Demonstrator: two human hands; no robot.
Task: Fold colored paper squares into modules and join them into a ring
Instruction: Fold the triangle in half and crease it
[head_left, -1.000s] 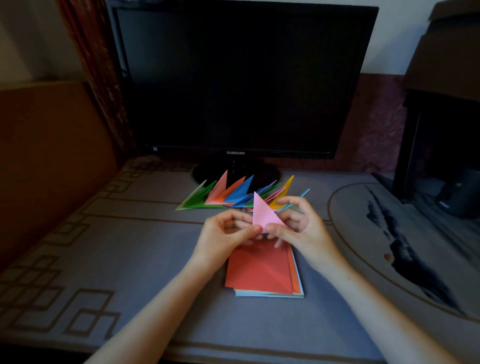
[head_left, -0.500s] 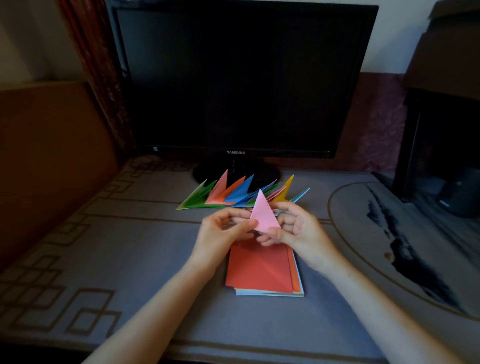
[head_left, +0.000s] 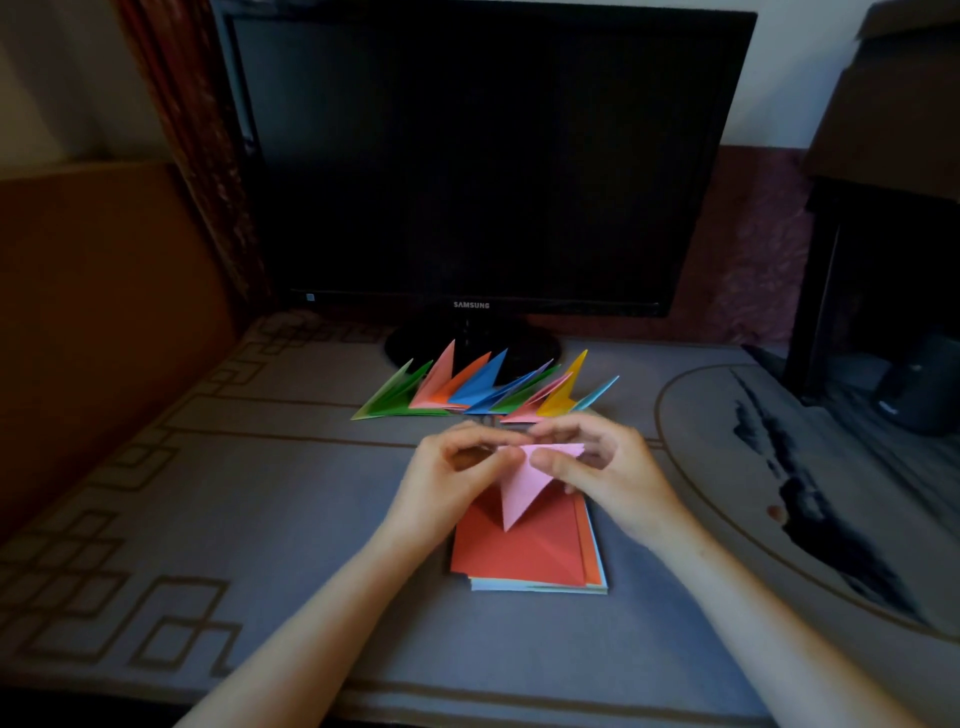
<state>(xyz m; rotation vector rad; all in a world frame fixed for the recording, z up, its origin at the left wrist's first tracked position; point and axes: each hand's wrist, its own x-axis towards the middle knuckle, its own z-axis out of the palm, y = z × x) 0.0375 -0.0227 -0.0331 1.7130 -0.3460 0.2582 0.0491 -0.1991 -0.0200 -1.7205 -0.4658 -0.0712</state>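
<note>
A dark Samsung monitor (head_left: 478, 156) stands well beyond the fingers, its round foot at the back of the worktop (head_left: 260, 493), which is covered in grey cloth with a brown line pattern. Just past the fingertips, between them and the monitor's foot, a row of folded modules (head_left: 483, 389) lies fanned out, green at the left end, then salmon, orange, blue, more green, pink, yellow and pale blue, their points slanting up and to the right. Beneath the fingers and nearer the person, a stack of paper squares (head_left: 530, 551) lies flat with a red sheet on top. The left hand (head_left: 447, 483) and right hand (head_left: 613, 478) meet above the far edge of that stack. Both have their fingers curled, pinching the upper edge of a pink paper triangle (head_left: 522, 486): the left thumb at its left corner, the right thumb and forefinger along its right side. The triangle hangs below the fingers, its long tip pointing down toward the person, over the red sheet.
</note>
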